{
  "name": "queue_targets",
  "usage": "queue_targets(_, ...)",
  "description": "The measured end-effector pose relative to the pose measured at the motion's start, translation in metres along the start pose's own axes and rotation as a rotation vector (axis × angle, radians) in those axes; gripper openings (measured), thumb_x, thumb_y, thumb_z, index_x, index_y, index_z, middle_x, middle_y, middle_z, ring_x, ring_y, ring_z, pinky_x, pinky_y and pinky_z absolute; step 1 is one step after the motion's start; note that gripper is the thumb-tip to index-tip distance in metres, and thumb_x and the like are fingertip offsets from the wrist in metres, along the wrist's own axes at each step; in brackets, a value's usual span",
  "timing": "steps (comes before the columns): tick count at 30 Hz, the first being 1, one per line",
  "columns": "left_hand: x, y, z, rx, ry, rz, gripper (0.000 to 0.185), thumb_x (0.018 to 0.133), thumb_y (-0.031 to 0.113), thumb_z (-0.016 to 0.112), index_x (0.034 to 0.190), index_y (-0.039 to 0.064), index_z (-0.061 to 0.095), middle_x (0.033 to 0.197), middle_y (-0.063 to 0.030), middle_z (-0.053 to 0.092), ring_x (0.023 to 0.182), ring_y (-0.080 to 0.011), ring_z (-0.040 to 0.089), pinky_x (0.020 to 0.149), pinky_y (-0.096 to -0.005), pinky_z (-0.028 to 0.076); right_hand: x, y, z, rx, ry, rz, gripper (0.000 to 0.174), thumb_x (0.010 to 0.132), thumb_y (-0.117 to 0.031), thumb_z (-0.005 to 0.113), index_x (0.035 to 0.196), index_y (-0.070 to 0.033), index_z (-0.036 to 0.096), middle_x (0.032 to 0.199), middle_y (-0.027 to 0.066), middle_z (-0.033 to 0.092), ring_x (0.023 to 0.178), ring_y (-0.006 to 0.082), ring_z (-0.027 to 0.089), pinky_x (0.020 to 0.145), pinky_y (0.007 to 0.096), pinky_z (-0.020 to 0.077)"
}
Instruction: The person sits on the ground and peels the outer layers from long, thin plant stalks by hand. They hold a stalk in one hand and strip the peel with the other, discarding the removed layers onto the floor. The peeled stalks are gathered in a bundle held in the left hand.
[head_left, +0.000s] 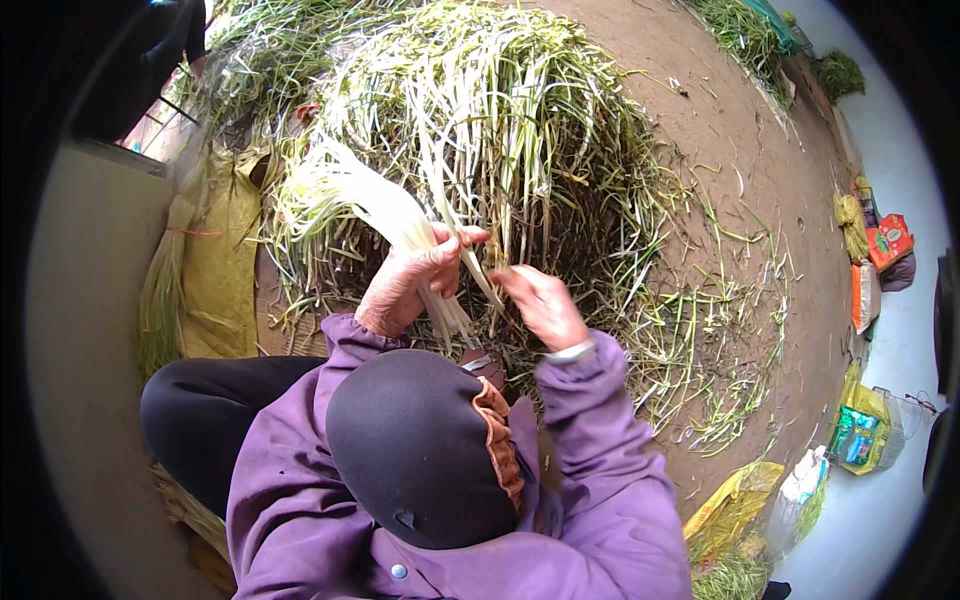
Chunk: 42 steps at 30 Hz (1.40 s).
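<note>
My left hand (420, 274) is closed around a thick bunch of pale leafy stalks (375, 195), their white ends sticking out below the fist. One separate stalk (484, 277) crosses the fingers of that hand and slants down towards the right. Close to its lower end is my right hand (546, 304), blurred, with bent fingers; whether they pinch anything is not clear. Right behind both hands rises a large heap of long green and yellowish stalks (525, 97), with browned parts hanging down its front.
Loose leaf scraps (720, 352) litter the earthen floor (750, 195) on the right. A tied bundle of stalks (169, 277) leans by a yellow woven sack (225, 262) on the left. Another person in dark clothing (142, 67) is at the upper left. Bags (862, 427) line the right wall.
</note>
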<state>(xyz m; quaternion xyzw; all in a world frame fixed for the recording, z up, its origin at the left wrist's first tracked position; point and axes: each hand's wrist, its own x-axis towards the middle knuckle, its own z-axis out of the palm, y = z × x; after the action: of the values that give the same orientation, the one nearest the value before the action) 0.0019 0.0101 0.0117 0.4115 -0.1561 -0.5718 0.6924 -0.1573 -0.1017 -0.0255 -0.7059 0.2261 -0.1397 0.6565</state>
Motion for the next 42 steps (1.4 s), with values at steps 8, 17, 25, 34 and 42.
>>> queue_targets(8, -0.003, 0.002, -0.003, -0.010, 0.032, 0.023, 0.049, 0.081, 0.024, 0.062, 0.115, -0.007, 0.047, 0.055, 0.0060, 0.041, 0.046, -0.0025, 0.036, 0.045, -0.0174, 0.030, 0.000, 0.008, 0.009, -0.126, 0.224, 0.161, 0.024, 0.085, -0.023, 0.056, 0.076, 0.000, 0.057, 0.063, 0.0017, 0.050, 0.053, 0.0095, 0.043, 0.049, 0.0239, 0.0352)
queue_targets(17, -0.009, 0.031, -0.020, -0.073, 0.152, 0.300, 0.039, 0.084, 0.022, 0.059, 0.109, -0.007, 0.051, 0.056, 0.0061, 0.040, 0.046, -0.0028, 0.034, 0.046, -0.0186, 0.032, -0.160, 0.130, -0.143, -1.185, 0.612, 0.381, 0.011, 0.081, -0.015, 0.058, 0.080, -0.004, 0.062, 0.075, 0.0078, 0.059, 0.072, 0.0221, 0.054, 0.063, 0.0359, 0.0467)
queue_targets(25, 0.000, 0.044, -0.069, -0.447, 0.303, 0.313, 0.019, 0.081, 0.014, 0.063, 0.092, 0.001, 0.056, 0.097, -0.0127, 0.057, 0.048, -0.0025, 0.037, 0.044, -0.0178, 0.036, -0.241, 0.147, -0.193, -1.380, 0.445, 1.287, 0.040, 0.080, -0.023, 0.060, 0.115, -0.005, 0.051, 0.117, 0.0169, 0.047, 0.110, 0.0301, 0.045, 0.092, 0.0446, 0.0352)
queue_targets(34, 0.003, 0.050, -0.079, -0.554, 0.214, 0.279, 0.015, 0.084, 0.010, 0.058, 0.096, 0.001, 0.053, 0.096, -0.0094, 0.054, 0.050, -0.0039, 0.036, 0.047, -0.0198, 0.034, -0.039, 0.038, -0.011, -0.613, 0.401, -0.020, 0.032, 0.071, -0.016, 0.070, 0.100, -0.006, 0.058, 0.092, 0.0067, 0.057, 0.075, 0.0168, 0.058, 0.065, 0.0273, 0.0488)
queue_targets(42, 0.009, 0.077, -0.073, -0.392, 0.243, 0.291, 0.029, 0.082, 0.009, 0.060, 0.108, 0.001, 0.051, 0.108, -0.0140, 0.052, 0.053, -0.0037, 0.038, 0.050, -0.0182, 0.036, -0.010, 0.003, 0.023, -0.504, 0.388, -0.106, 0.012, 0.082, -0.011, 0.060, 0.089, -0.001, 0.056, 0.073, 0.0084, 0.051, 0.063, 0.0205, 0.053, 0.055, 0.0294, 0.0419)
